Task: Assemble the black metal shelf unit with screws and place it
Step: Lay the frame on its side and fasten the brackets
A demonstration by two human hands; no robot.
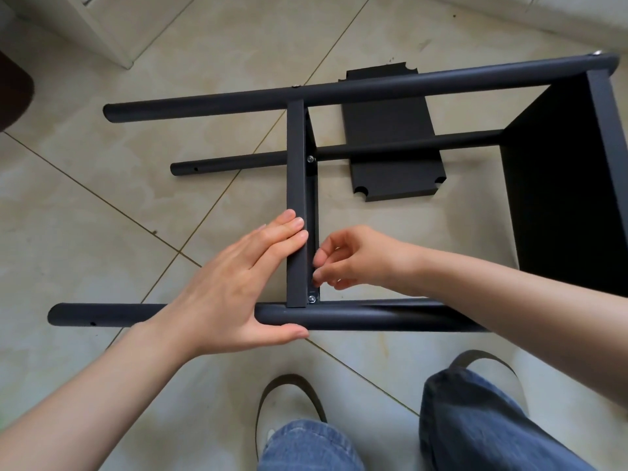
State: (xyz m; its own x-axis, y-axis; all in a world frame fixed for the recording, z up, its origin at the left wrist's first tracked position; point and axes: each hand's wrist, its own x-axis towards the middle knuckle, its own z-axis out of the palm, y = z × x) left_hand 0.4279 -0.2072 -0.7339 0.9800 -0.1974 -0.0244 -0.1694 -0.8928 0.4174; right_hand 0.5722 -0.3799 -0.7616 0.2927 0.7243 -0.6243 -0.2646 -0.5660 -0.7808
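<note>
At the bottom edge, two knees in blue jeans and a shoe stand on the tiled floor. Just beyond them the black shelf unit lies on its side on that floor. The left hand has straight fingers pressed flat against the middle shelf panel, its thumb hooked under the nearest leg tube; its grip is apart. The right hand curls its fingertips together in a pinch just above a screw in the panel's corner; what it pinches is too small to tell. Farther off, a loose black shelf panel lies flat on the floor beneath the far tubes.
</note>
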